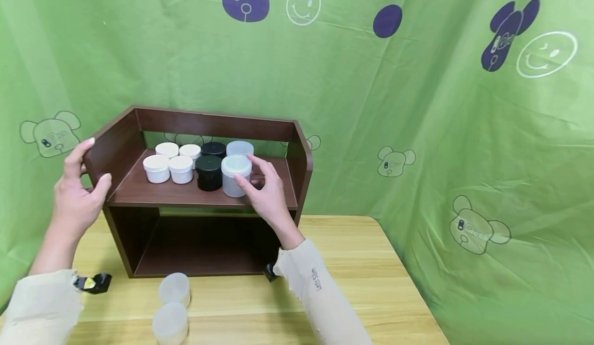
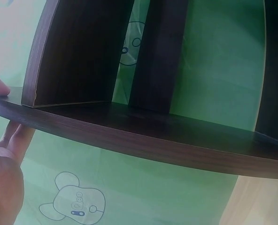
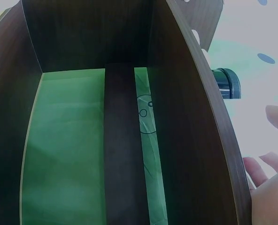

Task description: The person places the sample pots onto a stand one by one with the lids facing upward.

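Note:
A dark brown two-tier shelf (image 1: 250,200) stands on the table. My left hand (image 1: 79,195) grips its left side panel at the front edge, also seen in the left wrist view (image 2: 5,187). On the upper tier, my right hand (image 1: 266,193) holds a translucent white-lidded jar (image 1: 235,182), thumb across its front and a finger at its far right side. Glare hides most of this jar in the right wrist view. To its left stand a black jar (image 1: 209,174) and small white jars (image 1: 157,169). Behind are another black jar (image 1: 213,149), another translucent jar (image 1: 240,148) and more white jars (image 1: 189,152).
Two translucent jars (image 1: 175,287) (image 1: 170,323) stand on the wooden table (image 1: 241,309) in front of the shelf. A green printed curtain (image 1: 348,102) hangs behind and to the right. The shelf's lower tier (image 1: 199,247) lies below the jars.

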Demonstrator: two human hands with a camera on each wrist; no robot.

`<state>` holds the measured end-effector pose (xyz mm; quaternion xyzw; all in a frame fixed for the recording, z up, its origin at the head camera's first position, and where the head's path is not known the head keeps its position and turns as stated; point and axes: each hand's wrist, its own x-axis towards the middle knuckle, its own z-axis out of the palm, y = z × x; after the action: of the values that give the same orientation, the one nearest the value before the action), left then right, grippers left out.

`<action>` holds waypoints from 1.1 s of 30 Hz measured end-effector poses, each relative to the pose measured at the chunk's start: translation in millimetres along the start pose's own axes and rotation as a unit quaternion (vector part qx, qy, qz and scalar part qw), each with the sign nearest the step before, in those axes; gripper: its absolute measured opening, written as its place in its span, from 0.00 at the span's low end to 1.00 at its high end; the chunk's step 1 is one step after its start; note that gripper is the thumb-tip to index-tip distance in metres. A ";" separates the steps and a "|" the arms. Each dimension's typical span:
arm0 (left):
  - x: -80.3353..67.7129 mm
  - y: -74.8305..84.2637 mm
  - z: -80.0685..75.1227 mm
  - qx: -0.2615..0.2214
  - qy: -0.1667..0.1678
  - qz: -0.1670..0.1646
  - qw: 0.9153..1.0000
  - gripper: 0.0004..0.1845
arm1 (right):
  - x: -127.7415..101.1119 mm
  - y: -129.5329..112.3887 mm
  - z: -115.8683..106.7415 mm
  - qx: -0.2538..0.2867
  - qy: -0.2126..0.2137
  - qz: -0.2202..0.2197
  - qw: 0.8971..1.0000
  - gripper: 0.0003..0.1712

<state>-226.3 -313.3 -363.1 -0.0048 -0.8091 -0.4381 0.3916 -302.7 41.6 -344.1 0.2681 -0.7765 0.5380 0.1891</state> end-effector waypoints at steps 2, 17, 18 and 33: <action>-0.4 0.4 -0.3 -0.002 0.000 0.000 1.000 0.37 | 0.4 0.2 0.4 0.000 -0.003 0.002 1.000 0.33; -1.8 1.7 0.7 -0.004 0.003 -0.002 1.000 0.37 | -1.5 -0.2 -1.3 0.005 -0.014 0.004 1.000 0.34; -1.8 1.7 0.7 -0.004 0.003 -0.003 1.000 0.37 | -1.5 -0.1 -1.5 0.006 -0.014 0.004 1.000 0.34; -2.5 2.5 0.6 -0.007 0.004 -0.005 1.000 0.37 | -1.5 -1.5 -2.3 -0.002 -0.023 0.003 1.000 0.35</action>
<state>-224.1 -310.6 -363.2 -0.0018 -0.8048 -0.4455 0.3923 -300.6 43.7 -343.1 0.2778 -0.7826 0.5306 0.1696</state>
